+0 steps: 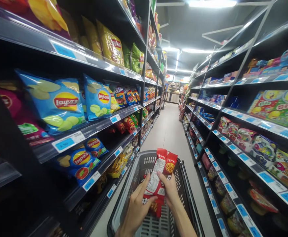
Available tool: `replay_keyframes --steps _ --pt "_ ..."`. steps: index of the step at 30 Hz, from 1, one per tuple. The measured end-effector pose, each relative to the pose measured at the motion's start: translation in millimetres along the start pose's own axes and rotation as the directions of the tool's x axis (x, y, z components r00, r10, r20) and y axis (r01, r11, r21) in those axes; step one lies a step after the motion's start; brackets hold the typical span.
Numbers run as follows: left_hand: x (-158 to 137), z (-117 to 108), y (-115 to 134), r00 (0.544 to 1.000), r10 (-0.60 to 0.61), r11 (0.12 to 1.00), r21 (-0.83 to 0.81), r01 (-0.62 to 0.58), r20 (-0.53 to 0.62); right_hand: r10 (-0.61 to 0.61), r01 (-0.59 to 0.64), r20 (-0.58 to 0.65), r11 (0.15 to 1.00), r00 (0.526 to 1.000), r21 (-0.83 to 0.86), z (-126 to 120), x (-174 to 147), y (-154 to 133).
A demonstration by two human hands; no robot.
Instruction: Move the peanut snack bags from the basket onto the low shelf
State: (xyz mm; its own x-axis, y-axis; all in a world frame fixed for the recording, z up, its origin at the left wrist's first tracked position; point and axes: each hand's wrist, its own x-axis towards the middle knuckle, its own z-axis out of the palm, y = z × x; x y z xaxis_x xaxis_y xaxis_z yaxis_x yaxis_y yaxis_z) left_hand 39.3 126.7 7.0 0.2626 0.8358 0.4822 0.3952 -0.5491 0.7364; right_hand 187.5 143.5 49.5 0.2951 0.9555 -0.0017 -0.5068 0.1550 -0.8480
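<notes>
Over a grey plastic shopping basket point(141, 164) my two hands hold red snack bags point(156, 176) between them. One bag shows its back, with a pale printed label and a barcode. Beside it a second red bag shows a picture of round, golden nut-like pieces. My left hand point(137, 202) is closed on the left and lower side, thumb across the front. On the right edge my right hand point(170, 189) grips with its thumb on the label. Lower down, more red packaging hangs under my hands; how many bags there are I cannot tell.
On the left, shelves hold blue Lay's chip bags point(65, 103) and other snack packets, with price tags point(68, 141) along the edges. Shelves on the right carry boxes point(278, 107) and pouches point(244, 135). Between them a pale tiled aisle point(167, 126) runs toward a counter point(173, 97).
</notes>
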Motion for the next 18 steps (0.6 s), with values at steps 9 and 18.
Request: replay_keyframes --steps 9,18 --pt "2.3 5.9 -7.0 0.999 0.03 0.997 0.063 -0.032 0.027 0.126 -0.12 -0.037 0.984 0.991 0.129 -15.6 20.1 34.3" --pt "3.2 14.9 -15.0 0.998 0.069 0.996 0.062 -0.068 -0.013 0.116 -0.108 -0.063 0.987 0.991 0.118 -23.0 31.3 37.7"
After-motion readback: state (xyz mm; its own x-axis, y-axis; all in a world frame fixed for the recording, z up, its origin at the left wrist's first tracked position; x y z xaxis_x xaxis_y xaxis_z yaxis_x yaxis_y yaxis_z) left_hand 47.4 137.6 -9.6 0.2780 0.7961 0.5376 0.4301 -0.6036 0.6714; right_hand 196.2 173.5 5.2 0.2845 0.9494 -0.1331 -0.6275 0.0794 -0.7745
